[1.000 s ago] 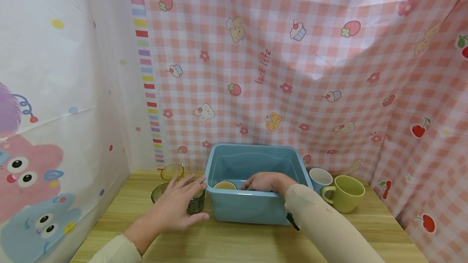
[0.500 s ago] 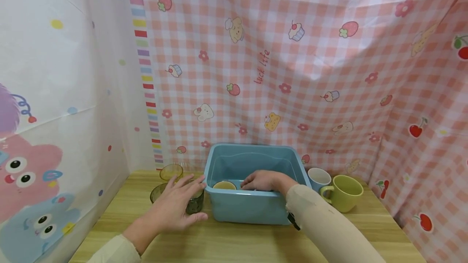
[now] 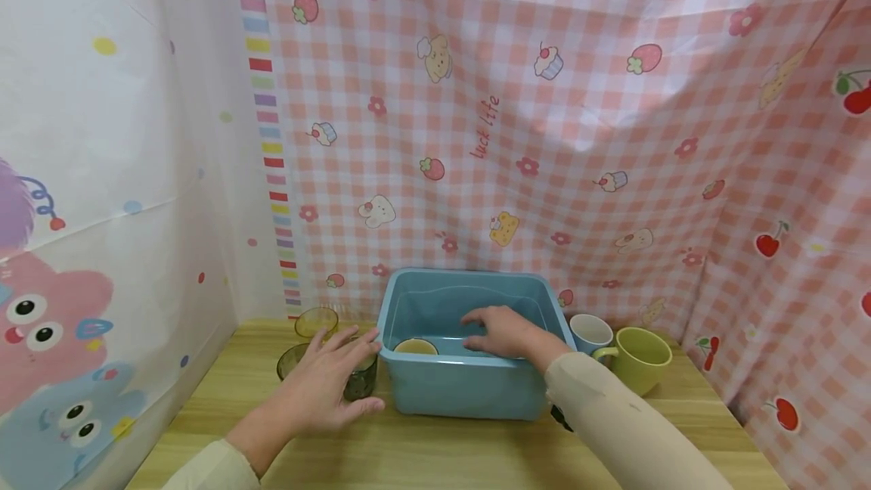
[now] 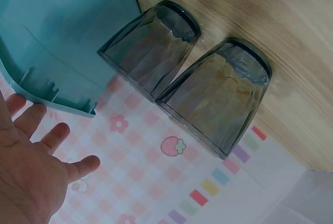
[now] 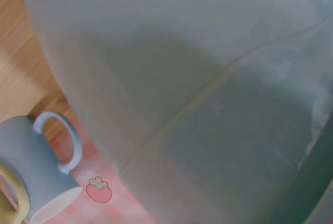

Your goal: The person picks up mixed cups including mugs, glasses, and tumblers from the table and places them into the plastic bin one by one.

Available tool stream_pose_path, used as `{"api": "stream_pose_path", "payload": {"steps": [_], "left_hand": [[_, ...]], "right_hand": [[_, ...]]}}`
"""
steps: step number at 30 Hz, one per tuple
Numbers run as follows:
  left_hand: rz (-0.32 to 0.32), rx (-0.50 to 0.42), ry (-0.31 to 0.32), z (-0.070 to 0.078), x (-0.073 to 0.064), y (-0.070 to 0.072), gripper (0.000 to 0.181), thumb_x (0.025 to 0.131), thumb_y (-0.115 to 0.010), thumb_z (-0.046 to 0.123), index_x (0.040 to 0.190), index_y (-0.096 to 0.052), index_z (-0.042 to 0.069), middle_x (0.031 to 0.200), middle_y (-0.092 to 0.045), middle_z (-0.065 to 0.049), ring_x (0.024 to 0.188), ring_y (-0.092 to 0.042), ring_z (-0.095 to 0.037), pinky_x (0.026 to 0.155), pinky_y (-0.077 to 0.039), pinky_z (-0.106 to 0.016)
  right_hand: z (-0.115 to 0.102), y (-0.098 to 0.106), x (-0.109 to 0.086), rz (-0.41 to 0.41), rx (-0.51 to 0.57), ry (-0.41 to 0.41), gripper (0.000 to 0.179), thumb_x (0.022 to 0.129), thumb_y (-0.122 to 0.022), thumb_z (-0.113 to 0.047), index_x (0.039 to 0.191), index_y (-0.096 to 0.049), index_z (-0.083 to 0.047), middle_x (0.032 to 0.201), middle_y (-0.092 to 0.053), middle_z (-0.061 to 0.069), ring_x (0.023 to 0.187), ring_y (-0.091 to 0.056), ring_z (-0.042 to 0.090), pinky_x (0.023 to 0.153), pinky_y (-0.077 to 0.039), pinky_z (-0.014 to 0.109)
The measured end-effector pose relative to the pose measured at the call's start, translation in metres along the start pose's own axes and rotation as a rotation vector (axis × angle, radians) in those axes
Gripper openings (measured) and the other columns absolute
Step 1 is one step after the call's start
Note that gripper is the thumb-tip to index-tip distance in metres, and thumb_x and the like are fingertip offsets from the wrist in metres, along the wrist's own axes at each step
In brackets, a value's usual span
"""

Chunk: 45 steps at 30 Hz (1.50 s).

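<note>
A blue plastic tub [image 3: 469, 392] stands on the wooden table. My right hand [image 3: 506, 333] is inside its opening, fingers apart and holding nothing. To its left a yellow-rimmed cup [image 3: 416, 347] stands in the tub, mostly hidden by the front wall. My left hand [image 3: 327, 384] has its fingers spread, fingertips right at the tub's left rim, as the left wrist view also shows. Beneath and behind that hand are smoky dark glass tumblers [image 3: 362, 378], partly covered in the head view. Two tumblers [image 4: 216, 96] show whole in the left wrist view.
An amber glass [image 3: 316, 321] is at the back left. Right of the tub stand a light blue mug [image 3: 590, 333] and a yellow-green mug [image 3: 641, 361]. A pink checked cloth [image 3: 422, 134] hangs behind the table [image 3: 435, 448], with printed cloth at both sides.
My right hand has risen a little from deeper in the tub and moved slightly right, its fingers spreading apart. The left hand stays at the rim.
</note>
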State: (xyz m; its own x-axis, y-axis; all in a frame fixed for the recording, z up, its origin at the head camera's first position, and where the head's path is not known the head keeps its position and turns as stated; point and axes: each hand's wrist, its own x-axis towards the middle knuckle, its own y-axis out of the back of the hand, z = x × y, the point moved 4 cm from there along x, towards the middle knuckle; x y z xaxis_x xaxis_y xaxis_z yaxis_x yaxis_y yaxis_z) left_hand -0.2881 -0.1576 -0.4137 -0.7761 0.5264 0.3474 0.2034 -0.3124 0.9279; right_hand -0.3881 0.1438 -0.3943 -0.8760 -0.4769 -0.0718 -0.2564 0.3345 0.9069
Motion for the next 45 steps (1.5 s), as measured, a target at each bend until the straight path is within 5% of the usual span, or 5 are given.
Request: {"api": "stream_pose_path", "payload": {"steps": [20, 45], "left_hand": [[0.013, 0.011, -0.007, 0.001, 0.0, -0.001, 0.088, 0.093, -0.061, 0.079, 0.155, -0.056, 0.016, 0.168, -0.049, -0.003, 0.153, -0.046, -0.043, 0.118, -0.029, -0.082], [0.026, 0.018, -0.011, 0.0, 0.0, -0.002, 0.086, 0.093, -0.064, 0.077, 0.154, -0.057, 0.017, 0.167, -0.05, -0.002, 0.152, -0.047, -0.042, 0.118, -0.03, -0.081]], "right_hand": [[0.004, 0.024, -0.021, 0.201, -0.133, 0.069, 0.052, 0.1, -0.077, -0.036, 0.147, -0.066, -0.016, 0.15, -0.065, 0.013, 0.145, -0.056, 0.038, 0.119, -0.046, 0.059], [0.021, 0.046, -0.045, 0.337, -0.2, 0.035, 0.057, 0.099, -0.076, -0.044, 0.149, -0.064, -0.02, 0.152, -0.063, 0.014, 0.146, -0.053, 0.041, 0.117, -0.046, 0.064]]}}
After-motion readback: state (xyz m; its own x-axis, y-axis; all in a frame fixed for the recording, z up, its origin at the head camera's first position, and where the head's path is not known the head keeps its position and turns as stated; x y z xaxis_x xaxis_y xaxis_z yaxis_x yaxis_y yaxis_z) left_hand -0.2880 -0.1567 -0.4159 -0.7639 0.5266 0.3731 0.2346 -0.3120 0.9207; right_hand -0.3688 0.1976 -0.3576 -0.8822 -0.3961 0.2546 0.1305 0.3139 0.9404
